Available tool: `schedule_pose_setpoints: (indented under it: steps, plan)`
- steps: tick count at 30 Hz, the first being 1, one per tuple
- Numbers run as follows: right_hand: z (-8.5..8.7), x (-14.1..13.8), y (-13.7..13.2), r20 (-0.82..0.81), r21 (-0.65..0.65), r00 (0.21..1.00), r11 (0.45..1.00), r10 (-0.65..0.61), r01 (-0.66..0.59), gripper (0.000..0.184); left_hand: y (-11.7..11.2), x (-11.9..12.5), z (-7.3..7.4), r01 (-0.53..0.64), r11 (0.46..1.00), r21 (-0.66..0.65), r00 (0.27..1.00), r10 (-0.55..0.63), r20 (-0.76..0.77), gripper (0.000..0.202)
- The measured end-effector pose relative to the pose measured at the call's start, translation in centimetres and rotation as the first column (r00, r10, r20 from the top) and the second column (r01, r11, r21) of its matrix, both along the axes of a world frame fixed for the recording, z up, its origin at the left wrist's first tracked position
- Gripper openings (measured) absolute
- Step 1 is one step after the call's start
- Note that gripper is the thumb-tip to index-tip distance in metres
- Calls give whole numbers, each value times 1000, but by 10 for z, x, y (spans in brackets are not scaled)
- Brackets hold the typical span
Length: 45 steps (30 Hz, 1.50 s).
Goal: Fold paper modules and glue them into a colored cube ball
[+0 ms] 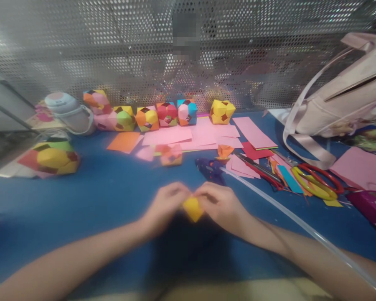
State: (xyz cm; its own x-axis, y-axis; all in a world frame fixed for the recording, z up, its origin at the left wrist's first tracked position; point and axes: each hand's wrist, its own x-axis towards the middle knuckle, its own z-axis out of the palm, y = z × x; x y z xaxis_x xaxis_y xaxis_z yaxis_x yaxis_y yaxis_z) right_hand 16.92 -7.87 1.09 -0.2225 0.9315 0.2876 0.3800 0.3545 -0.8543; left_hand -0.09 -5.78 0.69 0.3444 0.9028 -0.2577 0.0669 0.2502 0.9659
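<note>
A small folded piece of yellow paper (192,208) is pinched between both my hands above the blue table (106,192). My left hand (164,205) grips its left side with the fingers closed. My right hand (221,205) grips its right side, fingers closed too. The picture is blurred by motion. Just beyond my hands lie a dark glue gun (210,169) and a small orange folded piece (224,150).
A row of coloured paper balls (158,116) lines the back by a perforated metal screen. A larger paper ball (52,157) sits left. Pink sheets (203,133), scissors (316,184), a pale bag (341,104) and a clear tube (288,213) lie right.
</note>
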Motion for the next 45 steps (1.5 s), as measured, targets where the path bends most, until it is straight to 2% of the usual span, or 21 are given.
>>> schedule_pose_setpoints:
  steps: [3, 7, 9, 12, 14, 16, 18, 21, 23, 25, 28, 31, 34, 36, 41, 45]
  plan:
    - [-1, 1, 0, 9, 24, 1000, 1000, 20, -21, 18, 2, 1, 3, 20, 1000, -21, 1000, -20, -9, 20]
    - [2, 2, 0, -35, -170, 999, 985, 3, -9, 15, 2, 0, 5, -22, 998, 62, 997, 27, -79, 20]
    - [3, 1, 0, -7, -235, 1000, 972, -29, 27, 16, 1, 0, 5, -40, 990, 132, 989, 57, -134, 17]
    - [1, 0, 1, 85, -141, 995, 988, -52, 63, 13, -1, 0, 4, -13, 980, 198, 978, 54, -203, 14]
    - [-1, 0, 1, 122, 2, 992, 999, -35, 35, 16, -1, 1, 3, 17, 976, 217, 972, 34, -230, 12]
    - [-3, 0, 2, 128, 89, 992, 996, 3, -14, 18, 0, 0, 3, 43, 972, 232, 967, 17, -252, 11]
    - [-3, 1, 2, 94, 41, 996, 999, 12, -16, 16, 1, 0, 3, 38, 970, 240, 965, 27, -260, 12]
    - [0, 0, 1, 11, -188, 1000, 982, -16, 17, 19, 2, -2, 4, -55, 964, 261, 966, 117, -231, 15]
    - [2, -1, 0, -5, -273, 1000, 962, -13, 11, 19, 2, -2, 4, -104, 955, 277, 966, 163, -199, 17]
    - [0, -1, 1, 29, -254, 999, 967, -12, 19, 18, 1, -2, 3, -112, 952, 285, 972, 164, -167, 14]
    - [-4, -1, 2, 126, -91, 991, 994, -48, 60, 19, 0, 0, 1, -77, 958, 275, 983, 119, -139, 8]
    - [-6, 1, 3, 179, 55, 983, 998, -46, 37, 21, 0, 0, -1, -42, 964, 264, 984, 86, -157, 10]
    - [-4, 1, 2, 178, -9, 984, 1000, -4, 6, 17, 0, -1, -2, -88, 958, 274, 979, 133, -152, 13]
    - [-2, 0, 1, 183, -76, 983, 997, -15, 30, 18, 0, -1, -1, -109, 957, 267, 982, 145, -118, 15]
    - [-1, -3, 2, 171, -89, 984, 994, -53, 69, 31, -3, 3, 2, -101, 975, 198, 985, 126, -118, 19]
    - [0, -4, 1, 160, -121, 987, 991, -32, 52, 31, -1, 2, 4, -9, 943, 332, 968, 92, -234, 18]
